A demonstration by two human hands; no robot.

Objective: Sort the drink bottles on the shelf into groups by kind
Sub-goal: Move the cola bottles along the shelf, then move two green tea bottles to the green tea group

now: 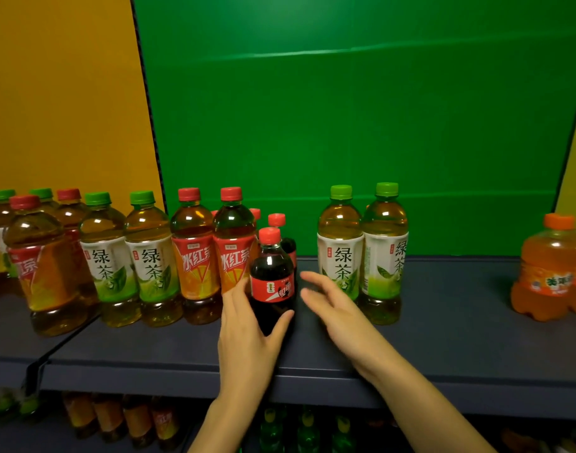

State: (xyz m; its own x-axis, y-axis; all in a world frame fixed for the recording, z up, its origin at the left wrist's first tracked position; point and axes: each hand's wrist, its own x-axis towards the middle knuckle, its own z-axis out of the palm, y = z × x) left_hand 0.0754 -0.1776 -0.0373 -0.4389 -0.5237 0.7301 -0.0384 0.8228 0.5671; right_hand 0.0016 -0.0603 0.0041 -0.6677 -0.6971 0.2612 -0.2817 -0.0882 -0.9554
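The left hand [247,328] wraps around the lower body of a small dark cola bottle with a red cap and red label [272,282], fingers on its left side and thumb on its right front; this grip is closed on the bottle, which stands upright on the dark grey shelf [443,338] near its front middle. The right hand [332,302] is just to the right of the cola bottle, palm turned toward it, fingers spread and blurred; its grip is open and holds nothing.

A second small cola bottle with a red cap [285,237] stands directly behind the first. Touching the cola bottle's left side are two iced red tea bottles with red caps and orange-red labels [214,253]. Further left stand two green tea bottles with green caps and white-green labels [129,259], then a mixed cluster of red-capped and green-capped tea bottles [35,250] at the left end. To the right of the open hand stand two more green tea bottles with light green caps [363,253], side by side. Well apart at the far right are small orange soda bottles with orange caps [551,269]. A green back panel [345,109] rises behind the shelf. More bottles show dimly on a lower shelf [133,420].
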